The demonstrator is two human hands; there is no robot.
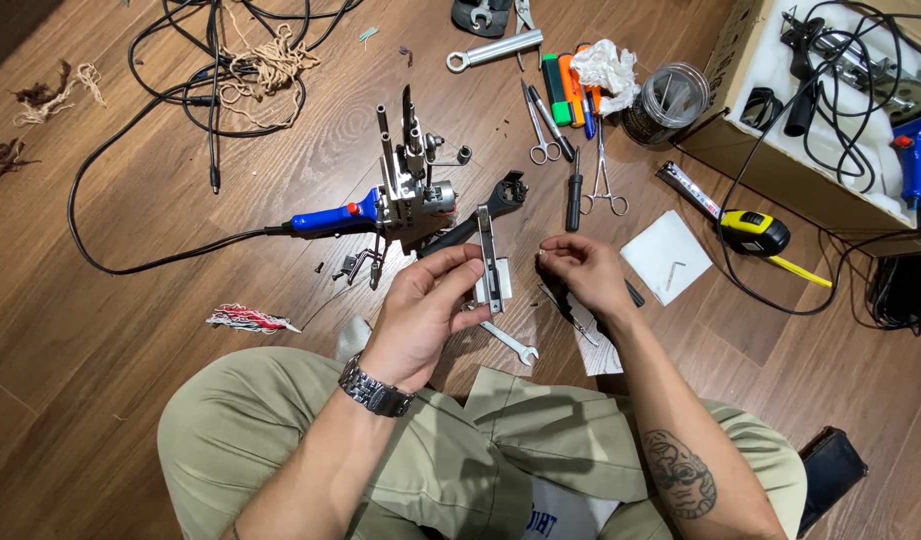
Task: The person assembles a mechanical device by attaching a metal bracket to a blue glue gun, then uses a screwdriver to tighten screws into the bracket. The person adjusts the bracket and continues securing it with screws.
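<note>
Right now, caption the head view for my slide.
Left hand holds a metal bracket; right hand pinches something tiny.

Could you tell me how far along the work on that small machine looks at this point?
Partly stripped: the blue-handled machine lies opened on the floor with small loose parts beside it. In hand: the left hand holds a slim metal bracket upright, and the right hand pinches something tiny near it. Still out: the wrench, scissors and hex key.
</note>
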